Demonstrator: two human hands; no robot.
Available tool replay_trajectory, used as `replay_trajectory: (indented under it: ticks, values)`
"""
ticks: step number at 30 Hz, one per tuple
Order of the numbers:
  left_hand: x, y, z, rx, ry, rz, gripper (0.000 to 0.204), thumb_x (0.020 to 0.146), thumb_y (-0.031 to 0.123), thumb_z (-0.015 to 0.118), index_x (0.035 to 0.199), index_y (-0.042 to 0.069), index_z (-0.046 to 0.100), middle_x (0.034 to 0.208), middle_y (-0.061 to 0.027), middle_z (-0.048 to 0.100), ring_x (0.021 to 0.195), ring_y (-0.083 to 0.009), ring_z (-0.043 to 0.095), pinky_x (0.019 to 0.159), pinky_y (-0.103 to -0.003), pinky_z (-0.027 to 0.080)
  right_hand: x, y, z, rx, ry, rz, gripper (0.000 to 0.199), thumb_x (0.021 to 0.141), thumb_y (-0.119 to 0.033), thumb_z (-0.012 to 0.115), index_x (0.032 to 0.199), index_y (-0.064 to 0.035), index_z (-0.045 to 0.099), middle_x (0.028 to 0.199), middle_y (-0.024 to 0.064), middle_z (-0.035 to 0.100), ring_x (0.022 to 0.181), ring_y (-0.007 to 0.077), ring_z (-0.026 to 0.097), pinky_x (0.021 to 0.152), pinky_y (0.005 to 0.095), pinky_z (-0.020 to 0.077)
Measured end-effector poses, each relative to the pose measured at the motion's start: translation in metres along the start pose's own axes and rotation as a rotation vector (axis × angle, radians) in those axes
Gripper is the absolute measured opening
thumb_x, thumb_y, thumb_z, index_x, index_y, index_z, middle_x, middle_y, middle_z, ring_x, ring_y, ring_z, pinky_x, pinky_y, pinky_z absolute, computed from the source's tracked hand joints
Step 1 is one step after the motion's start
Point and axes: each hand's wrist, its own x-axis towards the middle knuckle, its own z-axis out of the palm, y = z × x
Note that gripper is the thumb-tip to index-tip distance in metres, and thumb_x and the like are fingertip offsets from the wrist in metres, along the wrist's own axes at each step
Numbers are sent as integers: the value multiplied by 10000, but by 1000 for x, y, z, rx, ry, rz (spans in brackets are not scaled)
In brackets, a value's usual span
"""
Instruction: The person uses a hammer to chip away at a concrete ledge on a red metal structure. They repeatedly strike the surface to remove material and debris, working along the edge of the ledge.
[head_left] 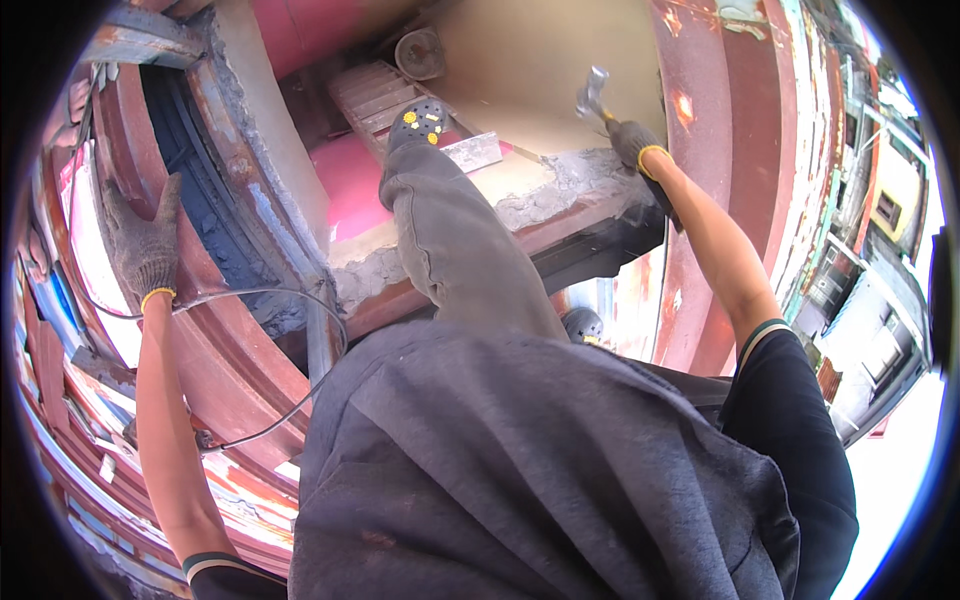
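My left hand (pixel 145 245), in a grey-brown knit glove with a yellow cuff edge, lies against the reddish-brown corrugated metal sheet (pixel 215 340) at the left. Its thumb stands apart from the fingers. On the right, my right hand (pixel 632 145) wears a similar glove and is closed round a hammer (pixel 593 92). The metal hammer head points up and away, apart from the beige wall behind it. Beneath that hand runs a broken, rough concrete edge (pixel 560 190). Most of the handle is hidden by the glove.
My foot in a dark clog (pixel 420 122) stands beyond the concrete edge, near a slatted wooden piece (pixel 375 95) and a round container (pixel 420 53). A grey cable (pixel 300 292) loops by my left side. Below the ledge is a dark gap (pixel 610 250); a lower clog (pixel 583 324) shows there.
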Motion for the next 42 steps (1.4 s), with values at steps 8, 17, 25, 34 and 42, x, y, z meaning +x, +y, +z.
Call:
replay_trajectory:
  ticks: [8, 17, 25, 34, 42]
  values:
    - [8, 6, -5, -228, 175, 271, 989, 757, 628, 722, 1486, 83, 336, 1499, -180, 398, 1368, -350, 412, 1126, -427, 353, 41, -62, -71, -74, 396, -258, 494, 975, -331, 347, 843, 50, 632, 689, 253, 642, 633, 409, 657, 649, 480, 535]
    - [6, -4, 16, -36, 147, 130, 878, 791, 529, 746, 1467, 118, 366, 1459, -164, 455, 1341, -338, 454, 1103, -426, 391, 49, 21, 110, -130, -237, 197, 444, 977, -319, 405, 1364, -150, 543, 1288, 213, 593, 1078, 356, 646, 818, 512, 532]
    - [16, -29, 26, -112, 129, 252, 1018, 750, 760, 619, 1463, 80, 362, 1455, -170, 462, 1327, -334, 471, 1087, -393, 400, 26, -60, -58, -195, 549, -105, 384, 993, -302, 399, 1228, -65, 590, 1126, 210, 665, 911, 382, 681, 777, 473, 542]
    - [9, -21, 13, -60, 155, 205, 1028, 735, 767, 628, 1451, 73, 380, 1449, -173, 465, 1306, -352, 490, 1083, -412, 412, 28, 14, 72, -376, -103, -90, 428, 995, -306, 379, 1376, -141, 480, 1179, 205, 643, 1032, 368, 658, 830, 484, 527]
    - [7, -39, 21, -65, 61, 212, 987, 761, 697, 666, 1462, 69, 368, 1457, -183, 454, 1327, -367, 458, 1102, -430, 381, 7, -105, -46, 64, 841, 106, 362, 992, -316, 453, 990, 9, 614, 708, 256, 657, 623, 398, 669, 516, 488, 521]
